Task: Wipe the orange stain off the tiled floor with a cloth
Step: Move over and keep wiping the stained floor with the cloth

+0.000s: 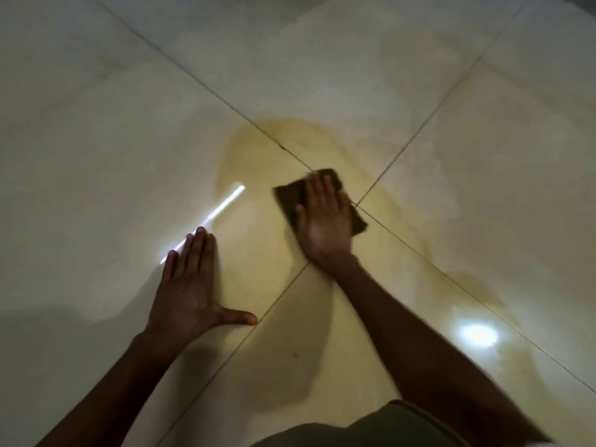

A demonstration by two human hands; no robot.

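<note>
Head view: my right hand (324,217) presses flat on the dark cloth (322,200) at the tile joint, amid the orange stain (290,140); left hand (190,285) braces, fingers straight. I'd press evenly, overlapping strokes outward to the stain's edges.

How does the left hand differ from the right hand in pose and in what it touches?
The left hand lies flat on the bare tile with its thumb spread wide; the right hand presses on the dark cloth. The left hand rests beside the orange stain; the right hand is within it. Both have straight fingers, palms down.
</note>
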